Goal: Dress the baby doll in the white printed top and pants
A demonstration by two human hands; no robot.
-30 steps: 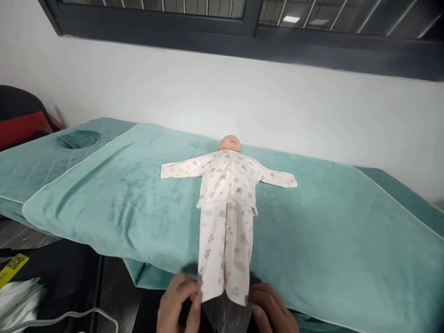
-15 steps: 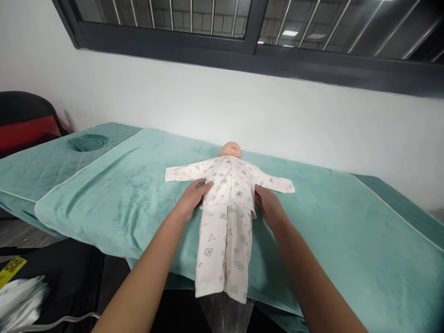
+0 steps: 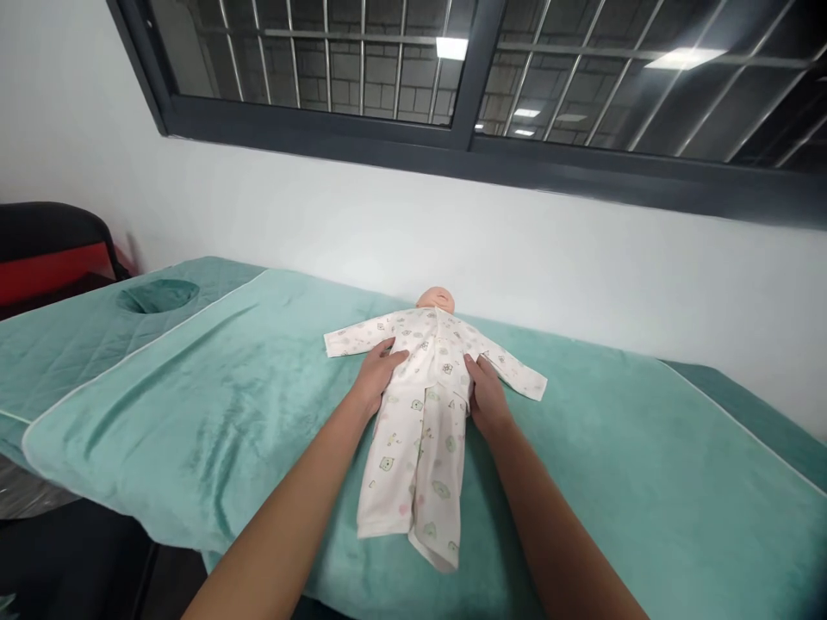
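Note:
A baby doll [image 3: 437,300] lies on its back on a teal towel [image 3: 194,387], dressed in a white printed top [image 3: 426,344] and matching trousers [image 3: 417,465]. Its sleeves spread out to both sides and its legs point toward me. My left hand [image 3: 378,372] cups the doll's left flank at the waist, fingers curled against the top. My right hand [image 3: 484,394] presses the other flank in the same way. Both hands grip the doll's torso between them.
The towel covers a padded teal table [image 3: 77,319] with a face hole [image 3: 158,295] at the far left. A white wall and a dark-framed barred window [image 3: 465,77] stand behind. A red and black chair [image 3: 52,254] sits at the left edge.
My hands left the trouser cuffs at the near edge and reached up to the doll's waist. The doll and its legs have since slid farther onto the table, away from me.

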